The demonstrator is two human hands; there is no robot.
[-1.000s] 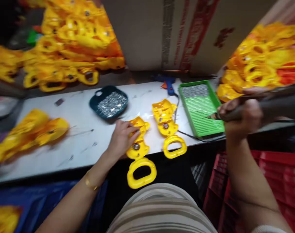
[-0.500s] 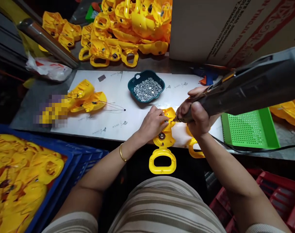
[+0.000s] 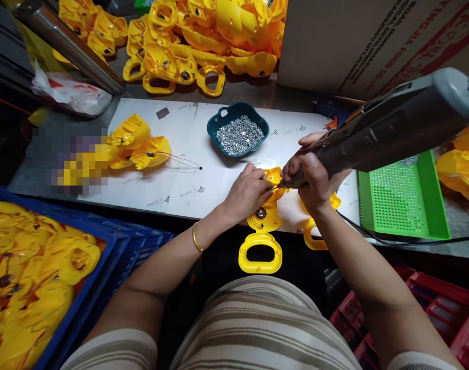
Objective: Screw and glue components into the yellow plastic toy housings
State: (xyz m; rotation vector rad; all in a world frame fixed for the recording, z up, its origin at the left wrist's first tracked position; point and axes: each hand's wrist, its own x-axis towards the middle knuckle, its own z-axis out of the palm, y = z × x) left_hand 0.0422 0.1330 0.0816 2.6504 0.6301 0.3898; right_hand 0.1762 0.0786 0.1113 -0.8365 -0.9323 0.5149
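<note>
A yellow plastic shell (image 3: 266,218) with a ring-shaped handle lies at the table's front edge, its handle jutting out over the edge. My left hand (image 3: 250,189) grips the shell's upper left side, fingers bent over it. In my right hand (image 3: 315,177) is a dark electric screwdriver (image 3: 377,133), tilted, its tip on the shell beside my left fingertips. Whether a screw sits under the tip cannot be made out. Behind the shell stands a dark green bowl (image 3: 238,105) full of small silver screws (image 3: 240,134). Another yellow part (image 3: 314,236) lies partly hidden behind my right hand.
Yellow shells (image 3: 203,46) are heaped at the back beside a cardboard box (image 3: 335,46). A green perforated basket (image 3: 396,205) is at right, with a black cable running past it. Yellow parts with wires (image 3: 138,146) lie left. A blue crate (image 3: 103,277) stands lower left, red crates (image 3: 443,308) lower right.
The view has shifted slightly. The screwdriver's tip remains at the shell, and my left hand keeps its hold with little visible movement.
</note>
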